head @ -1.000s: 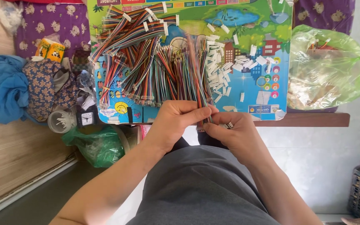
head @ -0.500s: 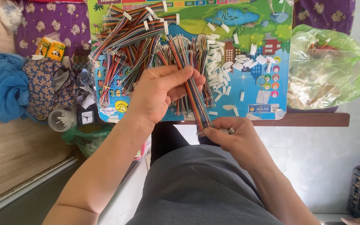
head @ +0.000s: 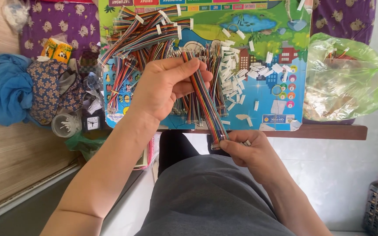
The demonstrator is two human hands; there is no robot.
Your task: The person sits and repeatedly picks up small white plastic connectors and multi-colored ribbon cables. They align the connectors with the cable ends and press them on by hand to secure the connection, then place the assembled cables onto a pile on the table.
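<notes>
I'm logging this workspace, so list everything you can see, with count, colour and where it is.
Ribbon cable: one, rainbow-striped, stretched between both hands.
Cable pile: many, multicoloured, on the board's upper left.
White connectors: many, scattered mid-board.
Board: one, colourful illustrated, on the table.
Table: one, brown edge showing.
Plastic bag: one, green translucent, right of board.
Blue cloth: one, far left.
Small clock: one, black with white face, left of board.
Left hand: holds the cable's upper part.
Right hand: pinches its lower end.
</notes>
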